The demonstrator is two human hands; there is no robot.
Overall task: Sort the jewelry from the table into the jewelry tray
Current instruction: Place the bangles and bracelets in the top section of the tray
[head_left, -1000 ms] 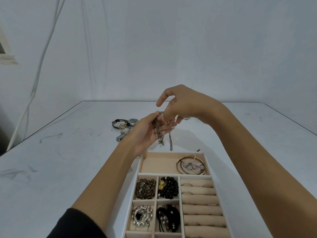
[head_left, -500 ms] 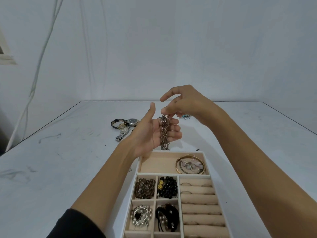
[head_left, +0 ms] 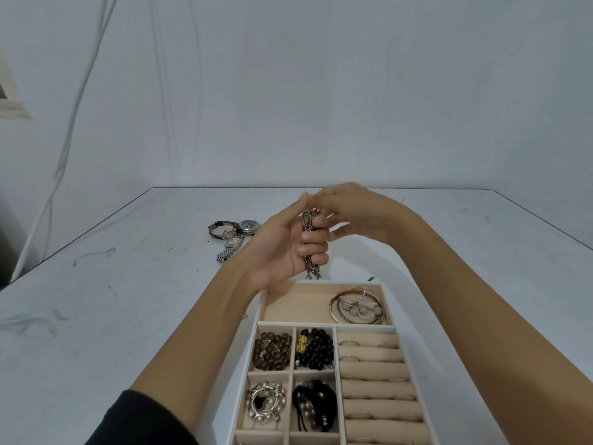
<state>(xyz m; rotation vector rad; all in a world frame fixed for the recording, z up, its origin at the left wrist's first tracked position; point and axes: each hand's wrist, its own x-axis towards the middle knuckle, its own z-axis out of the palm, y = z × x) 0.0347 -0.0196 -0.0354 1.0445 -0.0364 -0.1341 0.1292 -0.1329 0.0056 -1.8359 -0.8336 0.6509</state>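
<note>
Head view: chain [head_left: 310, 244] now bunched in the left hand [head_left: 282, 248].
Left grip has curled around it; right hand [head_left: 356, 213] pinches its top, above the tray [head_left: 261, 311], ready to drop in.

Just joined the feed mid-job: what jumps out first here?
Both hands meet above the tray's far end: the left hand is closed on a bunched metal chain, with the right hand at the chain's top. The tray is already well filled, and watches lie on the table beyond.
</note>
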